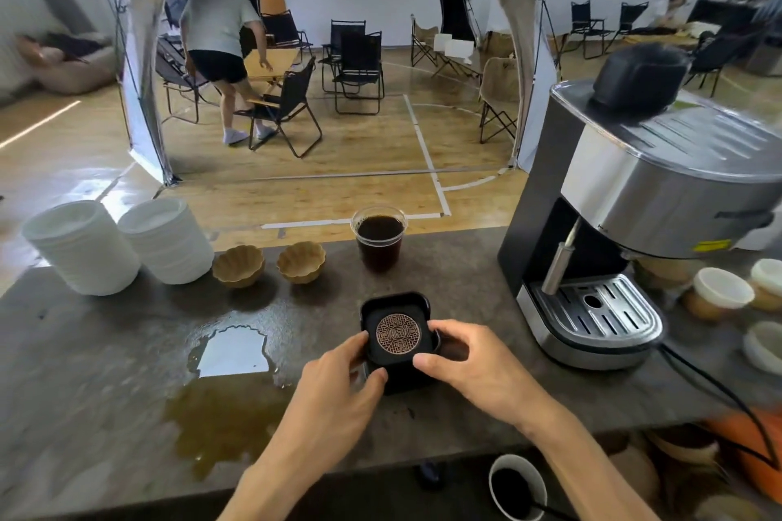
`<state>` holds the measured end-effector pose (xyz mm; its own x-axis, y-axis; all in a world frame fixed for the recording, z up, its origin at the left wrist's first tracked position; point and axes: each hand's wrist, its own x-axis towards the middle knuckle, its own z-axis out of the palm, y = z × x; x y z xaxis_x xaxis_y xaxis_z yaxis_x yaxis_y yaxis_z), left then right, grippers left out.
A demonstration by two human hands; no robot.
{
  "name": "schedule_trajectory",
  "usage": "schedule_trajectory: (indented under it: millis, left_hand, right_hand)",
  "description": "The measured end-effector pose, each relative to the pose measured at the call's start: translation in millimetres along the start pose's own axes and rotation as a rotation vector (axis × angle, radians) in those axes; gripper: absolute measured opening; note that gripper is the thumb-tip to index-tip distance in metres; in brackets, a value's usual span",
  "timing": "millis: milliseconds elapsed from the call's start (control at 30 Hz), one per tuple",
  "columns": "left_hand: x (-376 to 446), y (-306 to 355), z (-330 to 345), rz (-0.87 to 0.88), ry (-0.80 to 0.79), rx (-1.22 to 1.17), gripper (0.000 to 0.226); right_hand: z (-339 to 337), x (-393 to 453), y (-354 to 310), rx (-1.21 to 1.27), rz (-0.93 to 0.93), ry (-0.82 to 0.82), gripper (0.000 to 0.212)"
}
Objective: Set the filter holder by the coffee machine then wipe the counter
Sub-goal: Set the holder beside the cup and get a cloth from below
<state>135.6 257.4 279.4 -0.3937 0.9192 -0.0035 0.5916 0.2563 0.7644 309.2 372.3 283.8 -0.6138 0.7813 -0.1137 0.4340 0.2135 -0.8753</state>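
Observation:
The filter holder [395, 319] is a black square block with a round copper-patterned disc on top. It rests on the grey counter [106, 351] at the middle, left of the coffee machine [613, 233]. My left hand [338, 376] grips its near-left side with thumb and fingers. My right hand [469, 360] holds its right side and near corner. A brown coffee spill [220, 406] spreads over the counter to the left of my hands, down to the front edge.
A clear cup of dark coffee [379, 239] stands behind the holder. Two tan fluted bowls [271, 266] and two stacks of white lids [122, 245] sit at the left. Lidded jars [719, 292] stand right of the machine. A cup [517, 486] is below the counter edge.

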Motion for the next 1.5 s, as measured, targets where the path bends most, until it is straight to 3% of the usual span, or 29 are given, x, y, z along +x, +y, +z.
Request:
schedule_trajectory:
  millis: [133, 267, 367, 467, 567, 700, 900, 1033, 1333, 1500]
  left_hand:
    - [4.2, 0.5, -1.9, -0.017, -0.019, 0.018, 0.050]
    - [2.9, -6.3, -5.8, -0.042, -0.080, -0.043, 0.060]
    - [2.4, -14.0, -8.1, -0.050, -0.054, -0.071, 0.061]
    - [4.5, -14.7, -15.7, -0.030, -0.077, -0.084, 0.079]
    - [16.7, -12.8, -21.1, 0.030, -0.173, -0.090, 0.105]
    - [36.2, -12.9, -15.6, 0.074, -0.246, -0.048, 0.110]
    - [44.9, -12.9, -7.3, 0.117, -0.233, -0.097, 0.095]
    - [68.2, 2.5, 6.1, 0.157, -0.223, -0.123, 0.100]
    - [153.4, 34.4, 55.0, 0.185, -0.265, -0.242, 0.091]
    - [179.5, 38.4, 70.6, 0.175, -0.223, -0.341, 0.082]
  right_hand:
    - [0.7, -0.2, 3.9, -0.009, -0.007, 0.003, 0.053]
    - [-0.5, 0.5, 5.0, -0.019, 0.004, -0.020, 0.053]
    - [-4.7, 1.5, 10.3, -0.023, 0.023, -0.006, 0.069]
    - [-9.5, 2.9, 13.2, -0.053, 0.017, -0.010, 0.094]
    - [-11.9, 6.9, 7.5, -0.075, -0.034, -0.085, 0.104]
    - [-7.6, 21.2, 4.2, -0.144, -0.055, -0.148, 0.114]
    - [-10.5, 22.8, 5.9, -0.173, -0.066, -0.106, 0.115]
    - [-25.5, 23.9, 6.0, -0.153, -0.029, -0.029, 0.113]
    - [-50.4, 70.8, 13.7, -0.248, 0.080, 0.212, 0.103]
    - [-53.5, 93.0, 7.8, -0.236, 0.106, 0.255, 0.091]
